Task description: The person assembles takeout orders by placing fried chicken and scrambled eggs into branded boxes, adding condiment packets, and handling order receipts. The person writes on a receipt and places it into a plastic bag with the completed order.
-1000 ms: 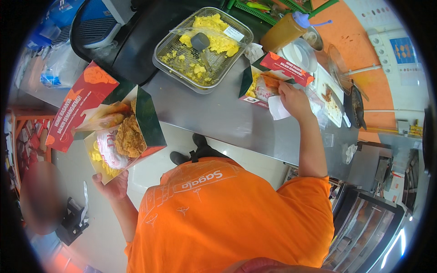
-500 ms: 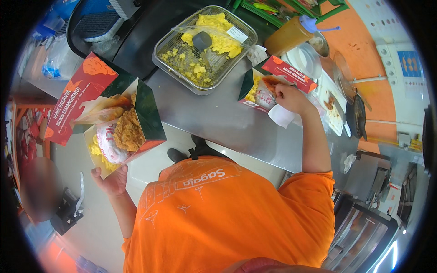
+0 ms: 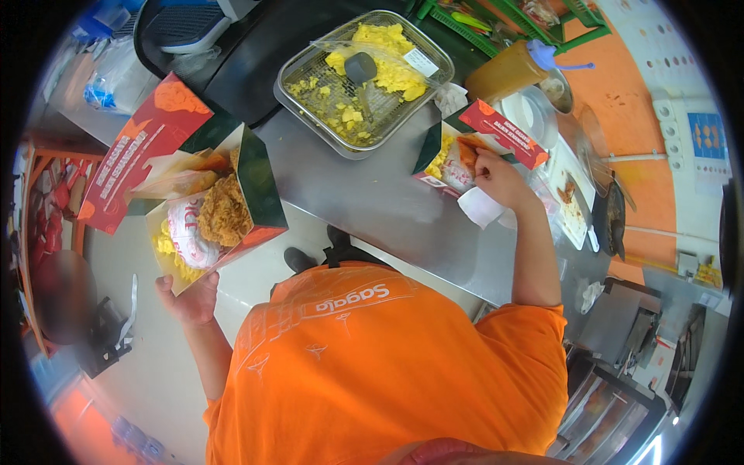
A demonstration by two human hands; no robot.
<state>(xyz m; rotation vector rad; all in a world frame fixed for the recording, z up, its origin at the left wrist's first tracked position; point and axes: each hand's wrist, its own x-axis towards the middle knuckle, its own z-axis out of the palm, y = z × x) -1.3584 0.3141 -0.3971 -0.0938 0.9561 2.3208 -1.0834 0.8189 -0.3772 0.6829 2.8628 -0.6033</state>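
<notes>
My left hand (image 3: 194,298) grips an open red and green cardboard meal box (image 3: 260,186) from below, away from the table. Inside it are a piece of fried chicken (image 3: 225,211), a round paper-wrapped bundle (image 3: 188,234), scrambled egg (image 3: 166,246) and a paper-sleeved item (image 3: 194,180). On the table, a second open meal box (image 3: 508,133) holds egg (image 3: 439,159), a similar wrapped bundle (image 3: 457,174) and reddish-brown food (image 3: 467,151). My right hand (image 3: 500,178) reaches into this box with fingers curled closed at the food; what they pinch is hidden. White paper (image 3: 480,208) hangs below that hand.
A metal wire-mesh tray (image 3: 291,97) of scrambled egg, with a dark-ended scoop (image 3: 360,68), sits on the steel table (image 3: 364,182). Behind the second box are a sauce bottle (image 3: 508,70) and clear round containers (image 3: 531,116). A white cutting board (image 3: 570,209) and knife (image 3: 593,239) lie to the right.
The view has shifted slightly, so the table things appear farther right. My left hand still holds its box, and my right hand remains at the other box's food.
</notes>
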